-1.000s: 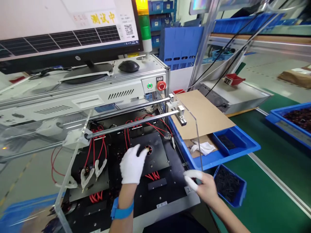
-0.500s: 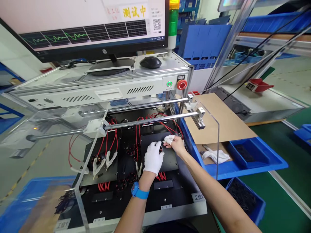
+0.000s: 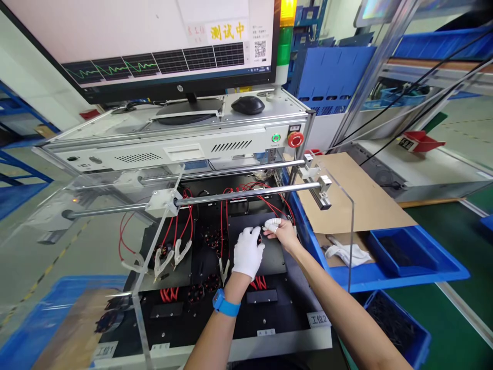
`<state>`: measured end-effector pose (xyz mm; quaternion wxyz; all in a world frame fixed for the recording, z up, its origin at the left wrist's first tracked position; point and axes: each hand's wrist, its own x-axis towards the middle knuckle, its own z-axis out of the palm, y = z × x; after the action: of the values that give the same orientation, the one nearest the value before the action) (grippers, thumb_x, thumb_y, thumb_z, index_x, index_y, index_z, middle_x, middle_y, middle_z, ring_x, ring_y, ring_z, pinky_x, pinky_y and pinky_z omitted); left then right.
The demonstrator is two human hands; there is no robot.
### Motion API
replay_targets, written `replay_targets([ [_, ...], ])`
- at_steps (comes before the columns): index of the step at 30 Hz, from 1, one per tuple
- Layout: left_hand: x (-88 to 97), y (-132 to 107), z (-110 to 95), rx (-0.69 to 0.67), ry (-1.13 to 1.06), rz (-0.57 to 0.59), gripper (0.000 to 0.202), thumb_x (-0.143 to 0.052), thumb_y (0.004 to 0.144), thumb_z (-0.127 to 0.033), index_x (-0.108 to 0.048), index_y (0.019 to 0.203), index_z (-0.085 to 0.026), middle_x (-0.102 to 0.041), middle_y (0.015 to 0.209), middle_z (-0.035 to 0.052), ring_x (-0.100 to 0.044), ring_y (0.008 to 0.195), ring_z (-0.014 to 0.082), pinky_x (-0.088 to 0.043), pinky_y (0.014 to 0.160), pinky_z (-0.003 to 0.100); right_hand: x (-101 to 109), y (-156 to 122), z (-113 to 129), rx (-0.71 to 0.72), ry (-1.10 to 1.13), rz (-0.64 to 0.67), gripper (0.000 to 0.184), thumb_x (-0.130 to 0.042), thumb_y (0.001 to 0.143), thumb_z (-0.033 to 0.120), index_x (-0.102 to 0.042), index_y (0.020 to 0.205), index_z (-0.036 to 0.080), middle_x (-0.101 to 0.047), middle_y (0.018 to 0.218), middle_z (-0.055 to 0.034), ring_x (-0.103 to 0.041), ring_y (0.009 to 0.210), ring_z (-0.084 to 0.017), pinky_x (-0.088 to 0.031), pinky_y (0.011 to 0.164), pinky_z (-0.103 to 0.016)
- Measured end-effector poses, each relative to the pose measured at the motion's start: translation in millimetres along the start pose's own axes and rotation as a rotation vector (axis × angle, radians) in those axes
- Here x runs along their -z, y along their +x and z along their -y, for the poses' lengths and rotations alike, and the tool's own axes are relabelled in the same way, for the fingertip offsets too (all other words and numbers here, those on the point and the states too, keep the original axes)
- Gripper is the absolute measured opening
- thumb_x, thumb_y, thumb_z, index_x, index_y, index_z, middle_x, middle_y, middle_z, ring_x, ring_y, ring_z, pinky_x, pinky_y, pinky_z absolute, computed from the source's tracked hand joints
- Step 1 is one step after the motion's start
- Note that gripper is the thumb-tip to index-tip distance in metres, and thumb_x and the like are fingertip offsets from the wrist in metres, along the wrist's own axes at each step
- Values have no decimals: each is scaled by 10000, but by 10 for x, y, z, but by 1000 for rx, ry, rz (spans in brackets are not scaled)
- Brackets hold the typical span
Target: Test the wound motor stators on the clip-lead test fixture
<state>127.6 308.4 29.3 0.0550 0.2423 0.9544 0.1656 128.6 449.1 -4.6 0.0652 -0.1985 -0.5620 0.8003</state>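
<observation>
My left hand (image 3: 247,252), in a white glove with a blue wrist strap, rests curled on a small round coil part on the black test plate (image 3: 275,257). My right hand (image 3: 282,231), bare with white finger cots, pinches at the same spot from the right, touching the left fingertips. The part itself is almost hidden under both hands. Red wires (image 3: 254,192) run behind them, and white clips (image 3: 169,257) hang to the left. A clear hinged cover (image 3: 339,216) stands raised around the fixture.
A monitor (image 3: 162,46) above shows a green trace. The tester box carries a green button and a red stop button (image 3: 295,139). Right of the fixture are cardboard (image 3: 354,195), a blue tray (image 3: 416,257) with a white glove, and a blue bin (image 3: 400,324) of dark parts.
My right hand came from the fixture's front right edge up to the plate centre, meeting the left hand. Between half a second ago and now both hands barely shift.
</observation>
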Motion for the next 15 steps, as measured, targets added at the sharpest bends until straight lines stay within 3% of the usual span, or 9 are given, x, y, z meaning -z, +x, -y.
replay_targets([
  [10,15,7,-7,24,-21,24,485,-548,761,-248,-420,1228,-278,-438,1222,53,-429,1087,224,-401,839,309,-35,-13,-8,1,-10,-20,359,-785,477,385,-598,645,129,-646,618,-48,-598,467,-136,-475,386,-191],
  [15,23,14,-4,34,-27,41,492,-551,759,-240,-423,1231,-283,-433,1231,51,-423,1104,218,-393,858,302,-44,31,-31,77,-144,-20,394,-746,506,482,-571,597,140,-619,549,-31,-574,433,-134,-464,396,-211],
])
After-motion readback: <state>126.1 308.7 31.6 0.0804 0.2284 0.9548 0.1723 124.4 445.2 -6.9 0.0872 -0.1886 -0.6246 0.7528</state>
